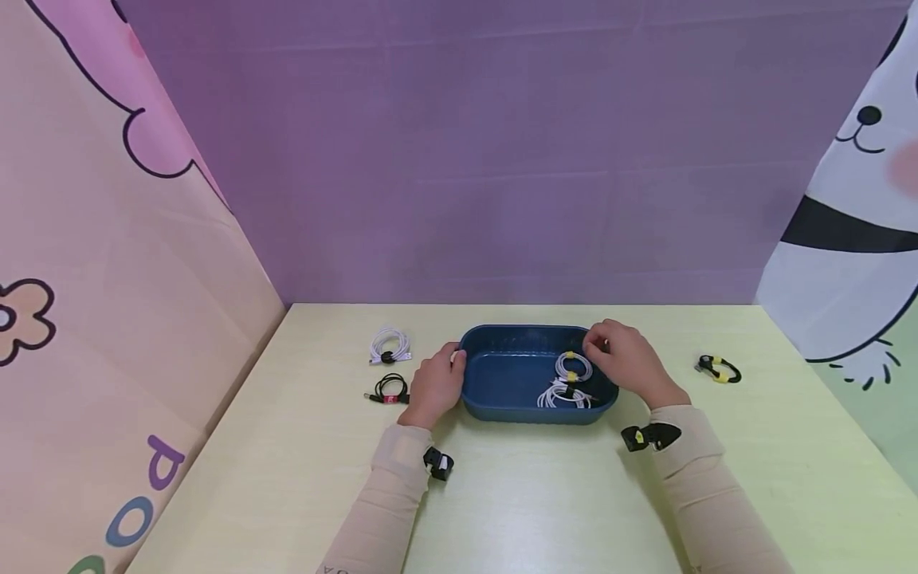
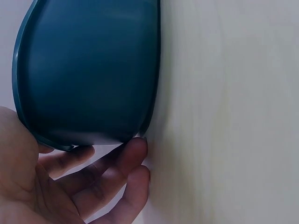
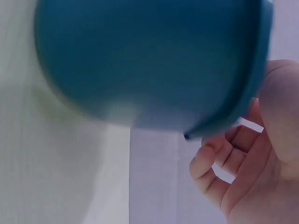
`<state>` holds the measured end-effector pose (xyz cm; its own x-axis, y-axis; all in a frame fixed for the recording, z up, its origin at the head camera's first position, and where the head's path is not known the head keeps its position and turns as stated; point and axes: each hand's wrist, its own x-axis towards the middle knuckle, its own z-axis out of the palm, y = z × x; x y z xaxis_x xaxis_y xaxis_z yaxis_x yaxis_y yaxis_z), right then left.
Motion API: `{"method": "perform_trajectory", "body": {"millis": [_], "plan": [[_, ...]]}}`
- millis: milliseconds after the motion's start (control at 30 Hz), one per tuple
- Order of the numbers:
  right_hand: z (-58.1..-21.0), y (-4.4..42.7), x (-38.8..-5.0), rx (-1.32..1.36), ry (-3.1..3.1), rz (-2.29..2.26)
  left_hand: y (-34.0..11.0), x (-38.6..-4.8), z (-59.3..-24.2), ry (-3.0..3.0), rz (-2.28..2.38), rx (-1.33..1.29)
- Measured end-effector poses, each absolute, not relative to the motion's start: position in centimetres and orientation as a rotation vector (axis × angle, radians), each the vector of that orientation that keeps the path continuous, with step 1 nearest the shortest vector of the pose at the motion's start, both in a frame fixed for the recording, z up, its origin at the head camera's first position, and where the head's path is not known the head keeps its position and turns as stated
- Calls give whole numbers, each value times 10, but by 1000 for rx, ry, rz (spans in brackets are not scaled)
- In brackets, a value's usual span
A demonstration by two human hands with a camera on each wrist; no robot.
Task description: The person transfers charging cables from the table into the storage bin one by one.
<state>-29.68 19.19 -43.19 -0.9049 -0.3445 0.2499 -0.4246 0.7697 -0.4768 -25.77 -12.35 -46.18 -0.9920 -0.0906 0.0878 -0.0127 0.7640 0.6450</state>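
Toward the far side of the table (image 1: 531, 494), between both hands: one blue bin (image 1: 531, 416); whether it is lifted, I cannot tell.
Left hand (image 1: 433, 387): grips the bin's left end.
Right hand (image 1: 631, 363): grips the rim at the far right corner.
Bin work: seemingly positioning it by both ends; moving it would call for a level, even hold.
Bin's right half: two coils, one yellow-tied white cable (image 1: 571, 376), one black-tied white cable (image 1: 555, 394).
Left of bin: two, a loose white coil (image 1: 388, 356) far, a red-tied black cable (image 1: 390, 398) nearer.
Right of bin: one black-and-yellow cable (image 1: 708, 363).
Cables: five visible.
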Motion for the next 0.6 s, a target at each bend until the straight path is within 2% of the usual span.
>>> {"method": "perform_trajectory", "body": {"millis": [367, 600], "plan": [[-425, 246, -298, 373, -2822, 816, -120, -256, -460, -2837, -1024, 58], [-425, 279, -296, 125, -2932, 825, -119, -255, -460, -2826, -1037, 61]]}}
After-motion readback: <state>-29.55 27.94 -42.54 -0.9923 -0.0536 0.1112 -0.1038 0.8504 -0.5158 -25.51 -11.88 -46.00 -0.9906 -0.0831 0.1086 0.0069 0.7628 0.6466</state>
